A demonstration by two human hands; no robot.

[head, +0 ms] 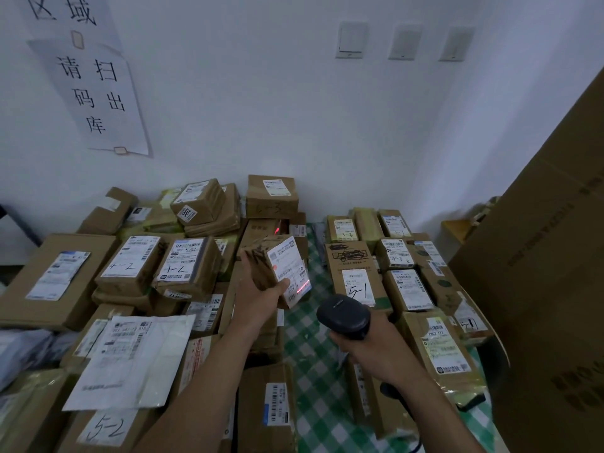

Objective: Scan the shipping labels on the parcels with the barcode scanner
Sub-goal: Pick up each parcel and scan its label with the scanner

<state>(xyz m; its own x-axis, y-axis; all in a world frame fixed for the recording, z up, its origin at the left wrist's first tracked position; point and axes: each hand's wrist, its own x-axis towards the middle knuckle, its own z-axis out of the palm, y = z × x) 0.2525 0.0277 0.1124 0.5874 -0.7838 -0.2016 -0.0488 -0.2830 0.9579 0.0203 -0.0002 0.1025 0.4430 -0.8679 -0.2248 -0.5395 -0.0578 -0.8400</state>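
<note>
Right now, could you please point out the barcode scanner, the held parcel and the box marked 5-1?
barcode scanner (343,317), head view, top of its dark head.
held parcel (285,273), head view, on its white shipping label.
box marked 5-1 (358,278), head view, upper part of its white label.

From where I stand only 2 arms of this person show, and both are bare: skin runs uncovered from the left hand (258,291) and the right hand (376,351) back to the bottom edge of the view. The left forearm (209,371) is slim and smooth and shows more of its length than the right forearm (434,403), which looks much the same in build. The wrists are narrow and the hands are bare too. On the right hand the knuckles make a low ridge; on the left the thumb is the finger seen most plainly
</note>
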